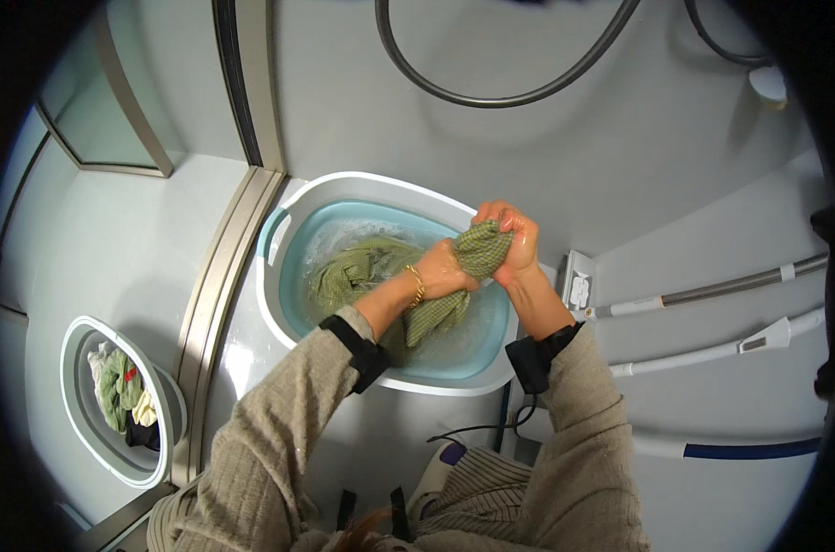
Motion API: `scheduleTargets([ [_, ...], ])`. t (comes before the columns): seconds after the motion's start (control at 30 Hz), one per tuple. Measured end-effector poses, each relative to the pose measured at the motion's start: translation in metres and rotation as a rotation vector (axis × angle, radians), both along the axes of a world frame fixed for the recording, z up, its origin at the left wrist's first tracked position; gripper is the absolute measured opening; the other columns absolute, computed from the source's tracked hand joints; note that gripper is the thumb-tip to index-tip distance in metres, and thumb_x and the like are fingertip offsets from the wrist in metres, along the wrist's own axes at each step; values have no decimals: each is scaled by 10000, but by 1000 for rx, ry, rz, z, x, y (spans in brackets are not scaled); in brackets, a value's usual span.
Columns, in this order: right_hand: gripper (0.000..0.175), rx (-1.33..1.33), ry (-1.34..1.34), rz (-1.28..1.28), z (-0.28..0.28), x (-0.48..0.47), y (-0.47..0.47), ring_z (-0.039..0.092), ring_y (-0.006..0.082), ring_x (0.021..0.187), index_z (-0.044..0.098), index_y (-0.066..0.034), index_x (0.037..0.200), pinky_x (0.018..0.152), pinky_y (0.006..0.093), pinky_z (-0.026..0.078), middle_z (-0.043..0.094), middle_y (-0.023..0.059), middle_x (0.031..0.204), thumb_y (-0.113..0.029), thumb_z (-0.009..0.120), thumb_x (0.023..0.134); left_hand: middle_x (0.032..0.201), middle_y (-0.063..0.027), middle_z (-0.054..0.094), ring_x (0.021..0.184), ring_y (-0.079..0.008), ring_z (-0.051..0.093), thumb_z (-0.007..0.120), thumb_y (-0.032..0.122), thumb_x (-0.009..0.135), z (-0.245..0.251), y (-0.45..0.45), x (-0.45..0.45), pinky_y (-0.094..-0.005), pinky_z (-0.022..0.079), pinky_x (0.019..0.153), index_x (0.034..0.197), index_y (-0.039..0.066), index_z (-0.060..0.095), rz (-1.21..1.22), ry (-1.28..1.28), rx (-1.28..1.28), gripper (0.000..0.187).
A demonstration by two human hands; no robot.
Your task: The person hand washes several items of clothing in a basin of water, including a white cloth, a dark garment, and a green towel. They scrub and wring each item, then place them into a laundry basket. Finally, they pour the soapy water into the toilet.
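A green checked cloth (348,272) lies partly in soapy water inside a white and light-blue plastic basin (379,183). Both of my hands grip one bunched end of it above the basin's right side. My left hand (445,265) is closed around the cloth lower down, with a gold chain bracelet at the wrist. Around the upper end is my right hand (514,238), its fingers wet. Some cloth hangs below my left hand to the water. Suds float at the basin's far left; the submerged cloth is only partly visible.
A smaller basin (72,386) with several garments (121,393) stands at the left, beyond the metal door track (217,310). A grey hose (500,102) loops down the wall above. Mop-like poles (728,286) lean at the right. A black cable (483,428) runs near my slipper (435,476).
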State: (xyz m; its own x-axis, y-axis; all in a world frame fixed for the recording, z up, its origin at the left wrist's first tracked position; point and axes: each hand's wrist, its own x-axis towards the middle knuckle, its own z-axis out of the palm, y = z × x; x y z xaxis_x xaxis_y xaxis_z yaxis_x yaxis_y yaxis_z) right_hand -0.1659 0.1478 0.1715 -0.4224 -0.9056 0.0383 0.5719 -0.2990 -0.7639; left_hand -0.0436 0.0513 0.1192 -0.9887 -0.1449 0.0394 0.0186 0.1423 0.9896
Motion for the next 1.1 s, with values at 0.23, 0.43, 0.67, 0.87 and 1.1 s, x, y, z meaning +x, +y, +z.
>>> scheduleTargets([
  [0.23, 421, 106, -140, 357, 37, -9, 46, 578, 304, 1067, 602, 6, 939, 991, 414, 450, 608, 191, 1087, -392, 467, 953, 846, -229, 681, 792, -387, 664, 753, 262, 665, 34, 9, 14, -451, 536, 743, 950, -25, 636, 85, -125, -598, 420],
  [0.43, 737, 442, -342, 513, 8, 9, 78, 573, 334, 1197, 333, 5, 1450, 1018, 448, 487, 459, 264, 1396, -466, 578, 940, 894, -189, 666, 833, -381, 659, 769, 175, 662, 31, 19, 24, -462, 538, 738, 1051, 24, 579, 48, 58, -884, 458],
  [0.67, 510, 838, -165, 663, 28, 9, 58, 631, 241, 816, 443, 46, 1311, 616, 269, 523, 629, 286, 1128, -249, 576, 916, 1111, -158, 578, 1027, -339, 595, 846, 151, 574, 9, 2, 34, -431, 500, 848, 1251, 38, 495, 252, 288, -895, 770],
  [0.87, 472, 726, -333, 312, 80, 35, 53, 526, 188, 687, 436, 14, 1292, 528, 236, 457, 594, 239, 1043, -271, 525, 926, 1253, -162, 539, 1129, -328, 562, 874, 147, 520, 2, 60, 62, -447, 445, 960, 1439, 17, 333, 933, 62, -543, 1075],
  [1.1, 519, 886, 105, 501, 104, 69, 69, 590, 179, 771, 534, -38, 1231, 552, 257, 473, 632, 110, 993, -273, 762, 829, 993, -144, 673, 965, -325, 651, 718, 138, 667, -6, 23, 37, -386, 515, 855, 1245, 81, 580, 833, 297, -432, 597],
])
